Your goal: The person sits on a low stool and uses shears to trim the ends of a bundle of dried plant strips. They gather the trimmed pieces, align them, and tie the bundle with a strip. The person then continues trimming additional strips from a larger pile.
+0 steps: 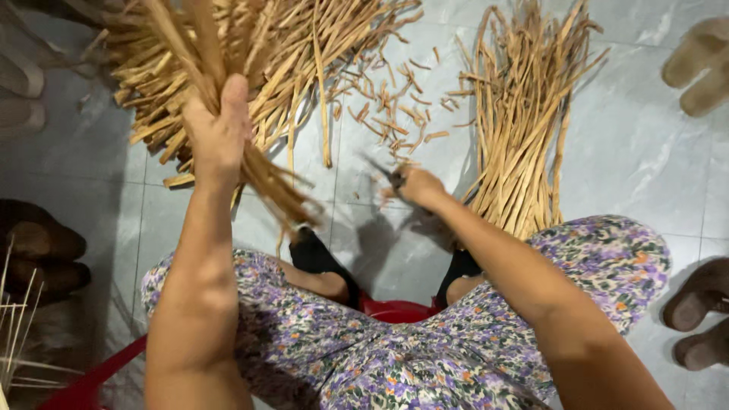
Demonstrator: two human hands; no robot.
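You're gripping a bundle of cane strips (258, 171) in your left hand (216, 133), right hand (418, 186) clenching a small blade (383, 173); trimmed strips (524, 121) are piling up right, a bigger heap (228, 53) waiting.

Two hands: left hand (218, 130), right hand (418, 184). Strips: 2 heaps on the floor (645, 129), big heap (304, 45) at far-left, narrower heap (524, 114) at far-right; 1 bundle (258, 163) in the left hand. Short offcuts (395, 99) between heaps, too many to count. Slippers: approx. 2 pairs at right edge, upper pair (702, 64), lower pair (699, 311). 1 red stool (395, 310).
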